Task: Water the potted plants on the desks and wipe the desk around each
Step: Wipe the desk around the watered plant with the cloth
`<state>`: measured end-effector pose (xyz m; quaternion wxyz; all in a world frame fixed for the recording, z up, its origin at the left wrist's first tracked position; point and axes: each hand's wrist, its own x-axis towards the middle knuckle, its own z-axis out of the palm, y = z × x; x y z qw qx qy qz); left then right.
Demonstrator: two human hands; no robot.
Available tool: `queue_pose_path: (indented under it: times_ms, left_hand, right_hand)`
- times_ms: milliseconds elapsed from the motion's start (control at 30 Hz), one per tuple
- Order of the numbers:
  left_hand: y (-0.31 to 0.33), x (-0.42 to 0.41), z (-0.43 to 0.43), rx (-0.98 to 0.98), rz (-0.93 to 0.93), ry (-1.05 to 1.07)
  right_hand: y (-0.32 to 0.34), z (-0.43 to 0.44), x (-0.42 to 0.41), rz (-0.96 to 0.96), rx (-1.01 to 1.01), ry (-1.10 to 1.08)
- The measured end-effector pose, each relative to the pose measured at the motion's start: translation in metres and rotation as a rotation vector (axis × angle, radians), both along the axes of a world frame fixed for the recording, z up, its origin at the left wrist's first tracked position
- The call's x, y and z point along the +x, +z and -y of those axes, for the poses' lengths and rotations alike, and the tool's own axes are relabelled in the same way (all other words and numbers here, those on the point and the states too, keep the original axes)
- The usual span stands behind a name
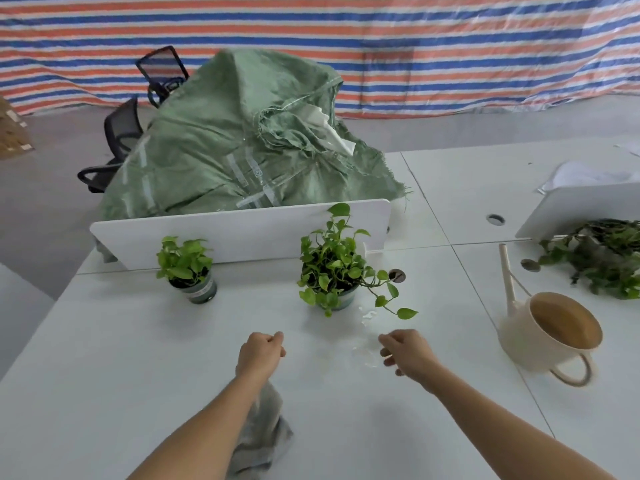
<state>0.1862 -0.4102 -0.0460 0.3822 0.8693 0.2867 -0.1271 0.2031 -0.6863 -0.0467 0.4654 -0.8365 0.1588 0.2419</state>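
Two bare hands reach out over a white desk. Your left hand is curled into a fist round a grey cloth, which hangs down beneath your wrist and forearm toward the near edge. Your right hand holds nothing; its fingers are loosely bent and apart, just beside a small puddle of water on the desk.

Straight ahead stands the larger potted plant, one leafy stem trailing to the right, with more drops of water just beside its pot. The smaller potted plant stands to its left. Both are in front of a low white divider panel.

To your right, well apart from the pots, sits a cream watering can, its spout rising away from you. A sprawling plant lies at the far right. Behind the divider a large green woven sack is heaped up, with black office chairs and a striped tarpaulin beyond.
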Motion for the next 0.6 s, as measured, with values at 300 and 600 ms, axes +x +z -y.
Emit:
queue_pose_path:
  times_ms: [300, 600]
  left_hand:
    - [0.011, 0.116, 0.004, -0.484, 0.059, 0.272]
    - [-0.008, 0.200, 0.015, -0.682, -0.010, 0.203]
  right_hand:
    - [-0.017, -0.069, 0.065, -0.165, 0.509, -0.472]
    - [-0.028, -0.076, 0.101, -0.242, 0.648, -0.520]
